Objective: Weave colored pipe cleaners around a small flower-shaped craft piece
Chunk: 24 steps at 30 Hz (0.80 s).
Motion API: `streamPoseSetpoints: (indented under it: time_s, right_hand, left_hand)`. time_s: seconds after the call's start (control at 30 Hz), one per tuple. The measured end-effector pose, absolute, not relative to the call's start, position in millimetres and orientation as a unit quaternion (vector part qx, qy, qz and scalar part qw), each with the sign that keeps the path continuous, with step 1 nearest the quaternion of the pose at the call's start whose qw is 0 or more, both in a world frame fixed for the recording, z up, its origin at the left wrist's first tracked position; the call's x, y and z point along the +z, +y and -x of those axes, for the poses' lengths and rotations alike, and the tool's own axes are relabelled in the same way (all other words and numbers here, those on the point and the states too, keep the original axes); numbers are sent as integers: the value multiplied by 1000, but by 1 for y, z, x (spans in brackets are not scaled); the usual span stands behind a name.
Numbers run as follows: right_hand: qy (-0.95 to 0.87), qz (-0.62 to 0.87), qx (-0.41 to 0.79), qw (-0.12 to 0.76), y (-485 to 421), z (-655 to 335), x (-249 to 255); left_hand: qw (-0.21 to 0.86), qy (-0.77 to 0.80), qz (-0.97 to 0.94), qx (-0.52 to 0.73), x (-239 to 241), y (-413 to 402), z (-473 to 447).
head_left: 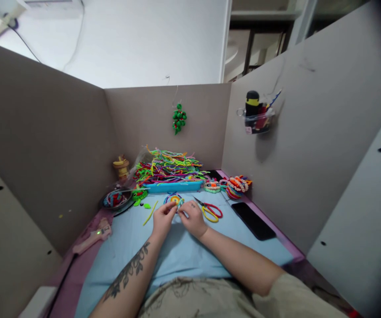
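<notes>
My left hand (163, 217) and my right hand (193, 218) meet over the blue cloth. Both are closed in a pinch, fingertips almost touching. At their tips is a small round multicoloured cord piece (174, 199), with rings of blue, orange and yellow; its near edge is partly hidden by my fingers. To the right of my right hand lie scissors (213, 212) with red and yellow handles, blades slightly apart. Left of my left hand rests a loose yellow-green cord strip (150, 213), with small green pieces (147, 206) beyond it.
A blue tray (173, 187) at the back holds a heap of colourful cord strips (170, 165). A glue gun (94, 236) with a green light and a dark bowl (124, 201) are at left. At right lie a black phone (253, 221) and woven cord figures (236, 187). Grey partitions (167, 108) surround the table.
</notes>
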State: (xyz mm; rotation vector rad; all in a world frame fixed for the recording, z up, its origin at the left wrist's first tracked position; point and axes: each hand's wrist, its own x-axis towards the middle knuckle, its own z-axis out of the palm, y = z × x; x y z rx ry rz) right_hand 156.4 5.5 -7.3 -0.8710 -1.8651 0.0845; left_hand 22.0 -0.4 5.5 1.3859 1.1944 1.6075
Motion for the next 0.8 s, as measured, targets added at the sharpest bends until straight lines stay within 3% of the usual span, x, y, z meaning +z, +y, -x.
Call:
streamPoseSetpoints:
  time_s: [0.3,0.53,0.8]
  right_hand:
    - [-855,238,40,460,2,-152,-12]
    - [-702,380,175,576,10,-158,-3]
    - [-645,421,229,595,16,-155,-3]
  left_hand:
    - [346,449,-525,635,6,2,-20]
    - [285,456,-558,632,2,2,-20]
    - [261,452,-596,610,0,-1,-22]
